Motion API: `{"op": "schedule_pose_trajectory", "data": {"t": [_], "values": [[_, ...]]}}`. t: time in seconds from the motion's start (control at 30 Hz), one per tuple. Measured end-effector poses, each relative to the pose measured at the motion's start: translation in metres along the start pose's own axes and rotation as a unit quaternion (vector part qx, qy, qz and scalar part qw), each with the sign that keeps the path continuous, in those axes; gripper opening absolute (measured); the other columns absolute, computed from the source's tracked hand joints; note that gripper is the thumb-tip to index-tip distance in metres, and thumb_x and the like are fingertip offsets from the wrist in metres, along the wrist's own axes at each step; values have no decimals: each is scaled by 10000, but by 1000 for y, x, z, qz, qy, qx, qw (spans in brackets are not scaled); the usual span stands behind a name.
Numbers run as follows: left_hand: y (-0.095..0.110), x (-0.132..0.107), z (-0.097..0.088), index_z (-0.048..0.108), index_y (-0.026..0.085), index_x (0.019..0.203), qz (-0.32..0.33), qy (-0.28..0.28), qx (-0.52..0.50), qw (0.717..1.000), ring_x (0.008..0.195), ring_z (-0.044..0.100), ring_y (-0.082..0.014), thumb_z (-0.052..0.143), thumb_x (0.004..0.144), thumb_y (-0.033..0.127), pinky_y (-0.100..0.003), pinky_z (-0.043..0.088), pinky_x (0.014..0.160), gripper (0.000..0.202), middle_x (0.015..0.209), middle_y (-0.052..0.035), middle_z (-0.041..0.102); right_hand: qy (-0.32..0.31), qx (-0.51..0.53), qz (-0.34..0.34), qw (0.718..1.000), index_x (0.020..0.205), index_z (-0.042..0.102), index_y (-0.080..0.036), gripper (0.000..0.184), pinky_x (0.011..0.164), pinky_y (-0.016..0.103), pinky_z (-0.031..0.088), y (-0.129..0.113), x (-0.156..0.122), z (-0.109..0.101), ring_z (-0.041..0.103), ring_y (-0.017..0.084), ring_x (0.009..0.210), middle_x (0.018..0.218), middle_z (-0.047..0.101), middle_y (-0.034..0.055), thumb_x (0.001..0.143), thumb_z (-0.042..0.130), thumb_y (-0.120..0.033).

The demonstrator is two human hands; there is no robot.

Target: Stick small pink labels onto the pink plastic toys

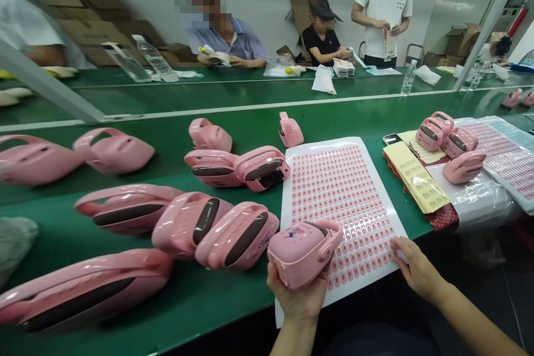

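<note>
My left hand [298, 295] is closed round a pink plastic toy case [303, 250] with a handle and a small cartoon print, held just above the near table edge. My right hand [417, 268] rests on the lower right corner of a white sheet of small red-pink stickers [342, 189], its fingers pinched together at the sheet's edge. Whether a sticker is between them I cannot make out.
Several more pink cases [233, 233] lie on the green belt [175, 289] to my left. Three cases [453, 147], a yellow label sheet [415, 178] and more sticker sheets [507, 158] sit at right. People work across the belt, with water bottles [408, 78] and cardboard boxes behind.
</note>
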State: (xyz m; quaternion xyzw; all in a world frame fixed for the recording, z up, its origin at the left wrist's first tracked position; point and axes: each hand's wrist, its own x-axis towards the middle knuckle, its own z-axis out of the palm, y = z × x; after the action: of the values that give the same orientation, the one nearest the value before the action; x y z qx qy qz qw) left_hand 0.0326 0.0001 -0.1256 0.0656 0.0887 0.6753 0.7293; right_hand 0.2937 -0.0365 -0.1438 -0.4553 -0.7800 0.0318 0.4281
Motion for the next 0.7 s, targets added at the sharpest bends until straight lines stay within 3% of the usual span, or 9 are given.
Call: {"op": "schedule_pose_trajectory", "data": {"t": [0.17,0.37,0.43,0.6,0.7], "values": [[-1,-2,-6,469,286,1280,-15,-17,-23,999,1101,583,-333,656,716,386,-473,523,868,602,1227,-90,616,-1,7,-21,1000,1364,395,-335,485,796,461,607,6,-3,-1,673,258,954,1047,676,66,921,437,-143],[-4,-4,2,487,269,1266,-13,-9,-23,1000,1070,602,-318,663,730,350,-460,546,836,570,1202,-99,628,-2,78,99,992,1359,396,-291,447,739,401,614,1,-4,-1,672,211,770,893,631,61,923,442,-205],[-5,-4,2,521,274,1236,-15,5,-18,1000,1067,605,-325,663,738,351,-466,552,822,524,1182,-101,639,-10,80,109,991,1365,385,-283,442,724,390,617,2,-2,-2,665,193,711,866,615,54,930,420,-217],[-9,-3,2,552,294,1206,4,39,-17,999,977,651,-310,647,755,348,-468,574,773,464,1091,-80,684,-56,43,28,997,1377,372,-339,495,767,432,605,10,1,-8,668,249,907,1052,651,82,914,452,-185],[-11,-2,5,540,292,1212,18,35,-18,999,946,664,-301,669,726,370,-453,582,749,509,1091,-84,687,-48,49,-1,998,1368,384,-352,504,726,428,608,12,1,-7,674,245,863,1018,670,64,909,461,-161]]}}
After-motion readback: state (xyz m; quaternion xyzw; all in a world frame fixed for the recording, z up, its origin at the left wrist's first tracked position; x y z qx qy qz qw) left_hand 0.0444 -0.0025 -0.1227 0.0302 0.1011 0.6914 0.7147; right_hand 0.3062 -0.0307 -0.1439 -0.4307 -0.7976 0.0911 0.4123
